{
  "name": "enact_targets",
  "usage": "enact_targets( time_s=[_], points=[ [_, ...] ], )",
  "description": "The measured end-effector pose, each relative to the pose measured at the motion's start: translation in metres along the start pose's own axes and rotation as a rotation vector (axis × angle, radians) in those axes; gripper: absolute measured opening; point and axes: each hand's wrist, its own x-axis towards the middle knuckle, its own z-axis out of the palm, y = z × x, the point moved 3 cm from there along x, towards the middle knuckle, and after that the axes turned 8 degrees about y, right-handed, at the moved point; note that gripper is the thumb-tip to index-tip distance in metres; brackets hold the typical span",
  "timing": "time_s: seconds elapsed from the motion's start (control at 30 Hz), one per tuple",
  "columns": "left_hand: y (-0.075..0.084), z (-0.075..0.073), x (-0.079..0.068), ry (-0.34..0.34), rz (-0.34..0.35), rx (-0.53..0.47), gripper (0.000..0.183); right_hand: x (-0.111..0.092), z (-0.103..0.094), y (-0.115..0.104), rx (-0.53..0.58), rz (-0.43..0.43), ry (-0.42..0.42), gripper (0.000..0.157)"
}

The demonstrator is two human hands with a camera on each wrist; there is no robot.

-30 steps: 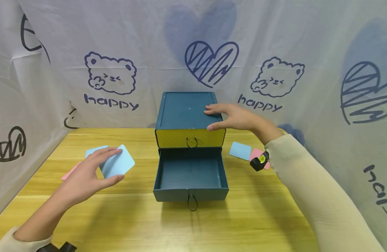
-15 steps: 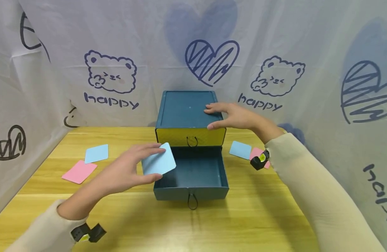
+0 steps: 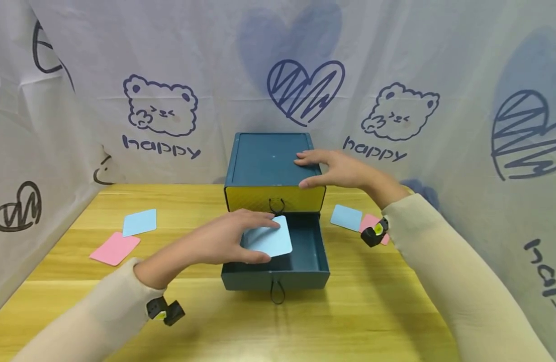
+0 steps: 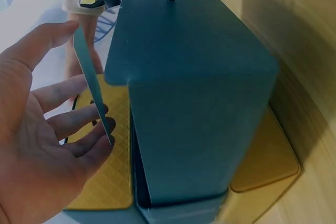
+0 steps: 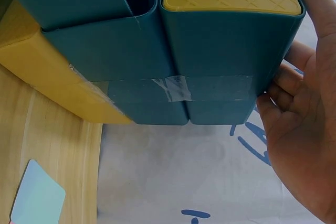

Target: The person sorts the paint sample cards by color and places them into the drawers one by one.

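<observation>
My left hand (image 3: 225, 239) pinches a light blue square card (image 3: 273, 240) by its edges, thumb on the near side and fingers on the far side. It hovers over the pulled-out lower drawer (image 3: 275, 280) of a teal drawer box (image 3: 271, 161). From the left wrist camera the card (image 4: 90, 77) appears almost edge-on, above and beside the drawer wall. My right hand (image 3: 339, 168) rests on the box's top right corner, its fingers lying on the lid and its thumb at the front edge. The upper yellow drawer front (image 3: 251, 199) is closed, with a black loop handle.
On the table's left lie a blue card (image 3: 140, 222) and a pink card (image 3: 115, 248). Another blue card (image 3: 346, 217) and a pink card (image 3: 368, 222), partly hidden by the right wrist camera, lie right of the box. A printed curtain (image 3: 223, 60) hangs behind.
My left hand has carried the blue card rightward from above the left-hand cards to over the pulled-out drawer. The right hand stays on the box.
</observation>
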Motion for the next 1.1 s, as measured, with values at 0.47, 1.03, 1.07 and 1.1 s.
enact_targets(
  time_s=[0.47,1.03,1.07,1.1],
  points=[
    [0.007,0.026,0.035,-0.155,0.117,0.009,0.052,-0.001,0.0,0.001,-0.003,-0.001,0.004,0.075],
    [-0.034,-0.017,-0.017,-0.012,0.019,-0.179,0.044,0.0,0.0,0.0,0.015,-0.01,0.002,0.075],
    [-0.038,-0.02,-0.021,-0.007,0.008,-0.176,0.044,0.0,0.0,0.0,0.016,-0.011,0.003,0.075],
    [-0.042,-0.023,-0.025,-0.001,-0.004,-0.17,0.043,0.0,0.0,0.0,0.017,-0.011,0.003,0.075]
  ],
)
